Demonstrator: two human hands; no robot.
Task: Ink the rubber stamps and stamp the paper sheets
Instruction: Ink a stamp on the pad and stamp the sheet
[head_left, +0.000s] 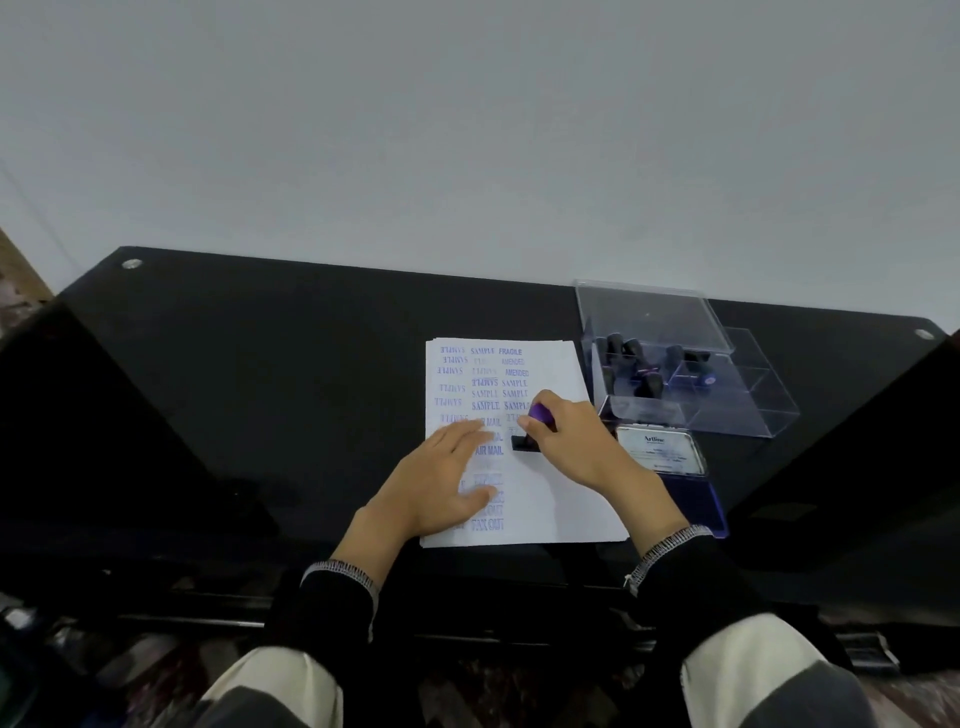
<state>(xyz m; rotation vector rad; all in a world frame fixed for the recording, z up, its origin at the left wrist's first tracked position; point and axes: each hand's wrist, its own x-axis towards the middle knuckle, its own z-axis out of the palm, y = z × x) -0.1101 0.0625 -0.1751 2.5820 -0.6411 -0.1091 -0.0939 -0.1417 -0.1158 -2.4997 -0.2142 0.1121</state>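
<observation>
A white paper sheet (558, 501) lies on the black glass table (260, 374), covered with several rows of blue prints such as SAMPLE, AIR MAIL and FAX OUT. My left hand (441, 483) rests flat on the sheet's left half, fingers straight. My right hand (576, 441) grips a rubber stamp (525, 441) with a purple top and black base, its base down on the paper to the right of the AIR MAIL prints. An open blue ink pad (691, 501) with its labelled lid raised sits just right of the sheet.
A clear plastic box (748, 400) with its lid up stands at the back right, holding several dark-handled stamps (631, 364) in compartments. A white wall rises behind the table. My knees and a patterned floor show below the table's front edge.
</observation>
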